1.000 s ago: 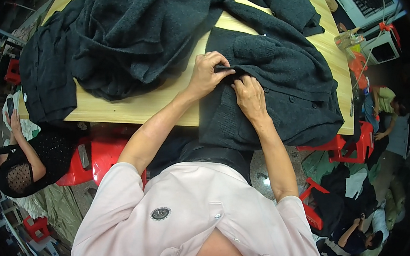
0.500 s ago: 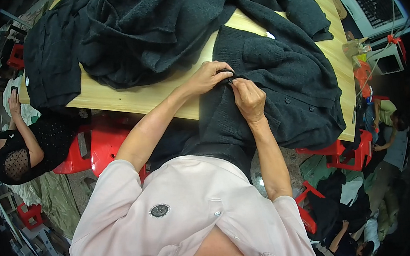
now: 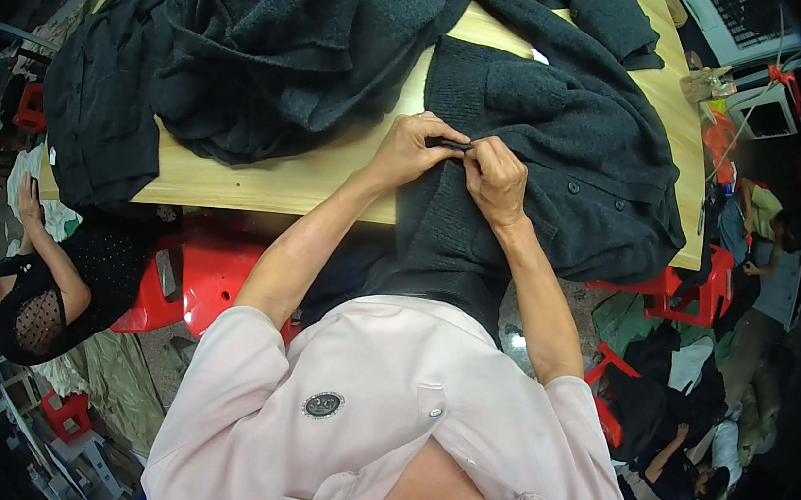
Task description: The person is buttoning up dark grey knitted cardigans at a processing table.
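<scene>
A dark grey knitted cardigan (image 3: pixel 579 134) with ribbed trim lies over the table's front edge and hangs down toward my lap. Along its front band sit round dark buttons (image 3: pixel 574 188). My left hand (image 3: pixel 412 149) pinches a folded dark edge of this cardigan between thumb and fingers. Close against it, my right hand (image 3: pixel 497 179) is closed, its fingertips pressed together at the end of that same fold. Whether the right fingertips hold a button, a thread or just cloth is too small to make out.
More dark grey garments (image 3: pixel 283 57) are heaped across the pale wooden table (image 3: pixel 247 183). Red plastic stools (image 3: pixel 218 274) stand below its edge. At left sits a person in a black dotted top (image 3: pixel 54 301); other people work at right, near piled cloth.
My right hand has risen slightly and turned, its fingertips now meeting the left hand's fold, where more of the dark edge shows. The view has shifted a little; the cardigan stays in place.
</scene>
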Demonstrator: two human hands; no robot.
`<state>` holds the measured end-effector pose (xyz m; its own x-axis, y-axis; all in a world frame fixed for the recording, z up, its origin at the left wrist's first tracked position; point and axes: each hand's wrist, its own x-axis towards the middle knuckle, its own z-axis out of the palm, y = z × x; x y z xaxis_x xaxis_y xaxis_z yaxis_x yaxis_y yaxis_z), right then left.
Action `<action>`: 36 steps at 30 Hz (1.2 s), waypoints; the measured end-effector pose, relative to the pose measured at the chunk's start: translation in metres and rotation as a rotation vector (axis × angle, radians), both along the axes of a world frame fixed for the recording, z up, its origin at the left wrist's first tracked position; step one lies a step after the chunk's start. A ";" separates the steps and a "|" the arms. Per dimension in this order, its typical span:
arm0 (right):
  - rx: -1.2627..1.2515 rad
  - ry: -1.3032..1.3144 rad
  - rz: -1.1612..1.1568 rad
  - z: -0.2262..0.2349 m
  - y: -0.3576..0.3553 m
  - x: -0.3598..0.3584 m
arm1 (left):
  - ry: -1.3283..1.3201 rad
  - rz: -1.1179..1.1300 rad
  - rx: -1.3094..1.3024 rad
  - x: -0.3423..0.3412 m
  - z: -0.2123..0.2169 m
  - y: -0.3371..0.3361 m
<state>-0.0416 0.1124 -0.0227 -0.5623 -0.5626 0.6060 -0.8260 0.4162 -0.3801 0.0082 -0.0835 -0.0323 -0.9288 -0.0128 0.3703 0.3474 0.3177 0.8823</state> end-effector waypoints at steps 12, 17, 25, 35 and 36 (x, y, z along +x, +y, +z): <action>-0.015 0.011 -0.096 0.022 0.020 0.020 | 0.201 0.112 -0.394 0.023 0.022 -0.037; 0.070 -0.250 -0.322 0.027 0.062 0.030 | 0.163 0.186 -0.492 0.038 0.046 -0.033; 0.162 -0.369 -0.225 0.031 0.062 0.014 | 0.144 0.159 -0.747 -0.010 0.051 0.059; 0.120 0.019 -0.157 0.011 0.063 0.003 | 0.254 0.253 -0.695 -0.024 0.024 0.083; 0.116 0.030 -0.160 0.009 0.064 0.003 | 0.212 0.264 -0.649 -0.023 0.021 0.084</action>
<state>-0.0384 0.1763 -0.0140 -0.6332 -0.5342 0.5601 -0.7558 0.5828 -0.2986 -0.0153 0.0007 -0.0112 -0.8329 0.0571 0.5505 0.3293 0.8505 0.4100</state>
